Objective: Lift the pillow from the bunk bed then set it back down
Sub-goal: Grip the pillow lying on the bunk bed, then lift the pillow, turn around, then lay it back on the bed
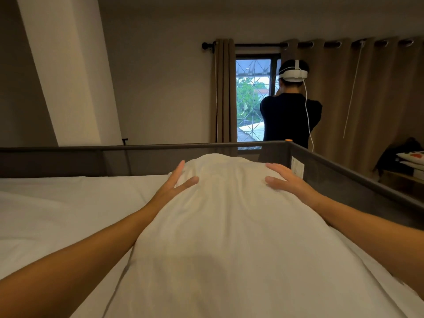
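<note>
White pillow (229, 226) on bunk mattress (57, 214), left hand (174, 184) and right hand (282, 180) spread flat, ungripped; lifting could slip.

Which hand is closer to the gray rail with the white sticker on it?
The right hand. It rests on the pillow's far right side, just beside the side rail. The left hand lies on the pillow's far left side, with the whole pillow between it and that rail.
</note>
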The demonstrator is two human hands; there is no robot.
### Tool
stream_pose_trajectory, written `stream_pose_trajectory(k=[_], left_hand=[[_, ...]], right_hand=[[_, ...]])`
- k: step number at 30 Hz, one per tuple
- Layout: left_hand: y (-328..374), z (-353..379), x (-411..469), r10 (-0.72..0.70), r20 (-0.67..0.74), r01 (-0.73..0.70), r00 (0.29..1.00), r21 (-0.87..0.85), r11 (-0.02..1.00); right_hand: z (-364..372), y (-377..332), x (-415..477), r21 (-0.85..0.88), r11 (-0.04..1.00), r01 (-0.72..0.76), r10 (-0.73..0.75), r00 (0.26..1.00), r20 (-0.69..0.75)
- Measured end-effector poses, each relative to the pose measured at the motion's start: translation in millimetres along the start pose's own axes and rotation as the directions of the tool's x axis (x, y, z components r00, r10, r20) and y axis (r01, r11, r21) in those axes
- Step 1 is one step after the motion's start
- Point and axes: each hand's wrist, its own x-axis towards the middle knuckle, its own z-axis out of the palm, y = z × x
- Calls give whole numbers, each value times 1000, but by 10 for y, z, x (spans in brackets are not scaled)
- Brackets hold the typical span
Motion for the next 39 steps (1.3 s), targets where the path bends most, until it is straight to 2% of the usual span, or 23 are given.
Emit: stream_pose_trajectory(k=[3, 10, 15, 19, 23, 27, 34, 39], left_hand=[[256, -44, -2, 44, -39, -41, 998, 87, 995], [711, -278, -83, 223, -134, -201, 965, 159, 967], [1105, -561, -294, 289, -207, -253, 935, 183, 950], [1602, -912, -459, 391, -300, -319, 870, 262, 911], [2237, -1346, -816, 436, -384, -296, 814, 373, 879], [2598, -1623, -1337, 468, -431, -274, 772, 438, 856], [2605, -2016, -2446, 416, -460, -127, 784, 538, 834], [2461, -2425, -3292, 366, -599, -16, 712, 508, 861]], right_hand=[[-143, -36, 84, -61, 996, 65, -66, 998, -17], [-359, -422, 114, -71, 969, 235, -241, 966, -96], [-471, -857, 91, -79, 919, 387, -393, 914, -95], [-607, -1386, 95, -46, 863, 503, -504, 855, -119], [-704, -1981, 128, 0, 794, 608, -602, 785, -146], [-588, -2381, 58, 148, 733, 664, -653, 748, -122], [108, -2935, -196, 328, 643, 693, -724, 689, -35], [851, -3407, -516, 457, 597, 659, -762, 645, 65]])
